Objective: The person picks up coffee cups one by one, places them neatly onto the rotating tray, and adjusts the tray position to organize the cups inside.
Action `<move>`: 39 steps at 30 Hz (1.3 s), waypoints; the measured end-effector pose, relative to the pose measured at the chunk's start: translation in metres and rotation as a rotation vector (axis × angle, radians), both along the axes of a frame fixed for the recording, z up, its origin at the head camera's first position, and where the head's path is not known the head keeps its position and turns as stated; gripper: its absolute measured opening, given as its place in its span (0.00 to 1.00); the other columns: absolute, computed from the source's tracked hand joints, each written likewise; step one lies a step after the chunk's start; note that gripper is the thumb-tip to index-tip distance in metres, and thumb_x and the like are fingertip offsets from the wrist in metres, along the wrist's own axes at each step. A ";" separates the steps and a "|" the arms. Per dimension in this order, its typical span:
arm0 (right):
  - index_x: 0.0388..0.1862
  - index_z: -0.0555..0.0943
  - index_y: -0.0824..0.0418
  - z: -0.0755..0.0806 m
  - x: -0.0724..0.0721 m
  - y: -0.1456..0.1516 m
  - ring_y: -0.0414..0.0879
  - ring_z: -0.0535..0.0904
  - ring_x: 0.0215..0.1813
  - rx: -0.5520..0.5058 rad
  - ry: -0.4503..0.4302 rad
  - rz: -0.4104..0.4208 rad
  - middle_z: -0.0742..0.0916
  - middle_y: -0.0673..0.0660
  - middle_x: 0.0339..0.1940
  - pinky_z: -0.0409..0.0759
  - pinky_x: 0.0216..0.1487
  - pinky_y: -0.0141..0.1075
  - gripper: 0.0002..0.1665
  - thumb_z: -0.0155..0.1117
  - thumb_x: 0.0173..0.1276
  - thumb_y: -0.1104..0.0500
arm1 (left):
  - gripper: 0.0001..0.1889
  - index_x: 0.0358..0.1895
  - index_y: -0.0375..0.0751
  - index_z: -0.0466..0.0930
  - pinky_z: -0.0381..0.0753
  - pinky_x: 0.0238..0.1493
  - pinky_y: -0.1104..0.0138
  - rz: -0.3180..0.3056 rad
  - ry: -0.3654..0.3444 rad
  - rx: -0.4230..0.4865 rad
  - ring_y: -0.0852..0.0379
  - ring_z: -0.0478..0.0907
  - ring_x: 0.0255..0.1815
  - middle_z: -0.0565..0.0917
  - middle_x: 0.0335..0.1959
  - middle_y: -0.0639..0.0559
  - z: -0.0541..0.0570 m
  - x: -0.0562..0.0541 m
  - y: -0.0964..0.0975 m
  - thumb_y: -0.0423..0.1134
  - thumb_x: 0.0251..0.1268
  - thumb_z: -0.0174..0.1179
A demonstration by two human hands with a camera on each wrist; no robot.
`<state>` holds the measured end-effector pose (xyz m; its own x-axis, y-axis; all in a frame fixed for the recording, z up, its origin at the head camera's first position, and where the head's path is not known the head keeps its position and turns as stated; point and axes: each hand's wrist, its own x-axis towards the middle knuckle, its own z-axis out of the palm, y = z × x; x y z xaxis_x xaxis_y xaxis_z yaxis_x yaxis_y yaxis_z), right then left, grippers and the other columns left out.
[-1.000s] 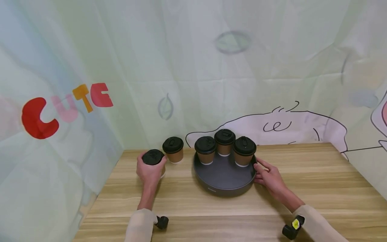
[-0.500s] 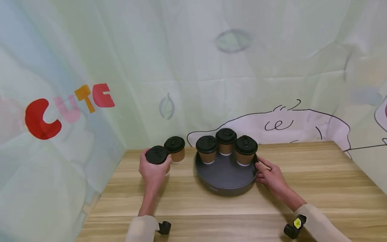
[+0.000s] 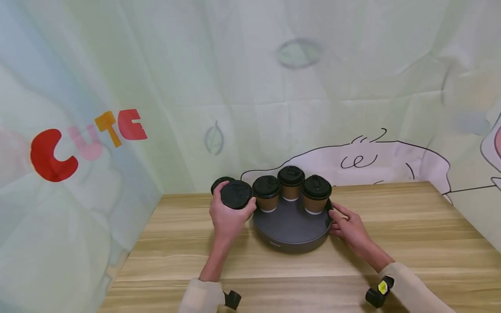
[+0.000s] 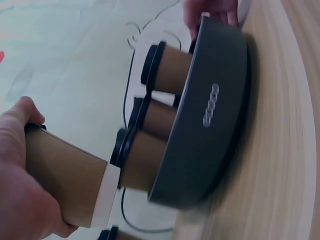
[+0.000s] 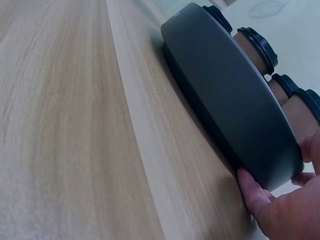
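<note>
My left hand [image 3: 228, 219] grips a brown paper coffee cup [image 4: 72, 175] with a black lid, fingers and thumb around its upper part. The cup is raised above the table, just left of a round dark grey tray [image 3: 293, 248]. Three similar lidded cups stand upright on the tray: a left cup [image 3: 267, 201], a back cup [image 3: 291, 191] and a right cup [image 3: 315, 204]. My right hand [image 3: 352, 230] holds the tray's right edge, with its thumb near the rim and fingers lower on the side. Behind my left hand, another lidded cup [image 3: 219, 182] is mostly hidden.
The wood-grain table [image 3: 305, 287] extends around the tray. A printed curtain [image 3: 250, 87] hangs right behind the table's back edge and along its left side. The front part of the tray shows bare surface.
My left hand has lifted its cup and carried it right, from the left of the standing cup to beside the tray. My right hand stays on the tray's edge.
</note>
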<state>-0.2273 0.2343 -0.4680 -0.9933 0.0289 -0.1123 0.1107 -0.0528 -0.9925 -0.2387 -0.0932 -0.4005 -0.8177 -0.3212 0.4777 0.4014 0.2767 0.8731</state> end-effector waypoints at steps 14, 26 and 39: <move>0.83 0.59 0.65 -0.001 -0.001 -0.002 0.40 0.86 0.38 0.009 -0.010 -0.007 0.89 0.58 0.38 0.87 0.42 0.33 0.34 0.54 0.84 0.57 | 0.43 0.65 0.41 0.74 0.82 0.55 0.52 -0.045 -0.026 -0.041 0.47 0.81 0.52 0.83 0.54 0.43 -0.009 -0.003 0.042 0.42 0.40 0.83; 0.83 0.59 0.66 0.001 -0.001 -0.002 0.40 0.86 0.37 0.001 0.007 -0.015 0.89 0.57 0.37 0.87 0.41 0.33 0.35 0.54 0.84 0.58 | 0.44 0.65 0.38 0.74 0.81 0.56 0.52 -0.013 -0.023 -0.058 0.46 0.80 0.53 0.83 0.55 0.43 -0.020 -0.007 0.053 0.43 0.40 0.83; 0.82 0.59 0.67 -0.002 -0.002 -0.002 0.40 0.87 0.37 0.003 -0.001 -0.030 0.89 0.58 0.38 0.87 0.41 0.34 0.35 0.54 0.83 0.58 | 0.43 0.64 0.39 0.74 0.76 0.62 0.47 0.000 -0.046 -0.084 0.42 0.77 0.59 0.81 0.58 0.41 -0.032 -0.004 0.066 0.44 0.40 0.82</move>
